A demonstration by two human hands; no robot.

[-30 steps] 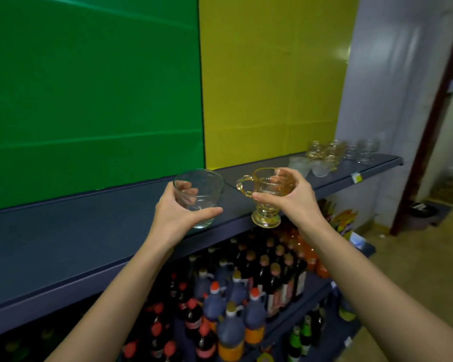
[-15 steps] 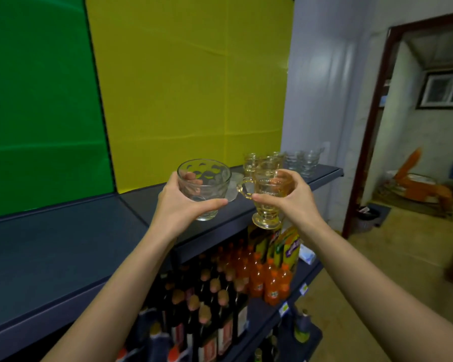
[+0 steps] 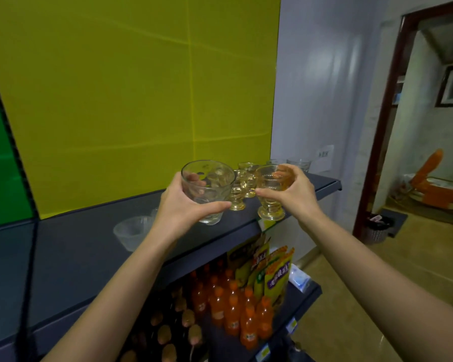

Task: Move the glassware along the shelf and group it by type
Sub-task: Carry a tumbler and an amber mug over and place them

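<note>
Glassware held above shelf edge: left hand clear cup, right hand amber.

Left hand holds a clear dimpled glass; right hand holds an amber footed cup above the shelf.

Held upright above the dark shelf: clear dimpled tumbler beside amber footed cup, with more amber cups, clear glasses behind and a frosted bowl resting left.
</note>
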